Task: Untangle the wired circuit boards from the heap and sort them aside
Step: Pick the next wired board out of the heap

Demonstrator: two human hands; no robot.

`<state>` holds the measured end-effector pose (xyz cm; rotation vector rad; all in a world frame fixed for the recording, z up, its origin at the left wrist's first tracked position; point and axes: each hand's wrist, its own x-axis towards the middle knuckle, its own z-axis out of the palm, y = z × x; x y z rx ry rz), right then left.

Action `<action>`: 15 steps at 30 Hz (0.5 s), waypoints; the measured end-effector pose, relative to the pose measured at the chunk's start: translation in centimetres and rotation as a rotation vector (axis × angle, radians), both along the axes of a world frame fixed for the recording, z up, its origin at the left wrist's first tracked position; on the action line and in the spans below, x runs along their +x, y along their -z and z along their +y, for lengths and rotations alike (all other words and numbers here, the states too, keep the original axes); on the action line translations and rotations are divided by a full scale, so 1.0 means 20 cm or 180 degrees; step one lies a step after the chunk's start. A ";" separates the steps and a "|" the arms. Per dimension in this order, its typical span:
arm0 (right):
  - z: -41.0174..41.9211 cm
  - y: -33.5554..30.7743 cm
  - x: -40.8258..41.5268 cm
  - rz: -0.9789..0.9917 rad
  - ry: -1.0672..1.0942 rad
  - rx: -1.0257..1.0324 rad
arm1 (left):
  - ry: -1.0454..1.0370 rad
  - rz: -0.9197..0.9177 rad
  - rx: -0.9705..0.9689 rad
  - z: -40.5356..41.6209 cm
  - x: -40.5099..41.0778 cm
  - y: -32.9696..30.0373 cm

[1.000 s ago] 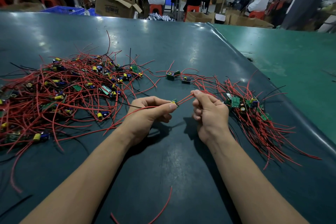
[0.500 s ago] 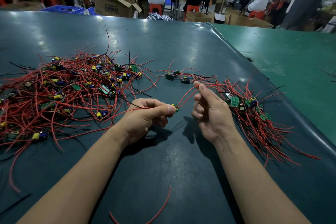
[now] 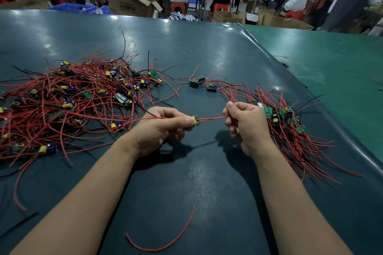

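A small green circuit board (image 3: pixel 195 120) with red wires is pinched in the left hand (image 3: pixel 159 128), just above the dark green table (image 3: pixel 207 43). The right hand (image 3: pixel 247 124) pinches its red wire (image 3: pixel 213 118). A big tangled heap (image 3: pixel 68 99) lies left, a sorted pile (image 3: pixel 290 126) right. Two loose boards (image 3: pixel 202 84) lie farther off. One loose red wire (image 3: pixel 165 240) lies near.

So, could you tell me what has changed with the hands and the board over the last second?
The right hand, which pinched the red wire a second ago and opened half a second ago, has closed on it again near the board. The left hand still pinches the small circuit board. The tangled heap, the sorted pile and the two loose boards lie as before.
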<state>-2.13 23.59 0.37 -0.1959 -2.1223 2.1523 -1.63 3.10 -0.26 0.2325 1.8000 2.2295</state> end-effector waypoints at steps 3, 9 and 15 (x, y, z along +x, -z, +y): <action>-0.04 0.01 0.00 0.0125 0.0201 0.0013 | -0.0071 -0.0028 0.0042 0.01 0.00 0.00; -0.12 0.01 0.04 -0.0543 -0.0691 -0.0708 | -0.0439 0.0032 0.0110 0.04 0.00 0.01; -0.15 0.02 0.03 -0.0429 -0.0598 -0.1124 | -0.0348 0.0109 -0.0183 0.04 0.00 0.00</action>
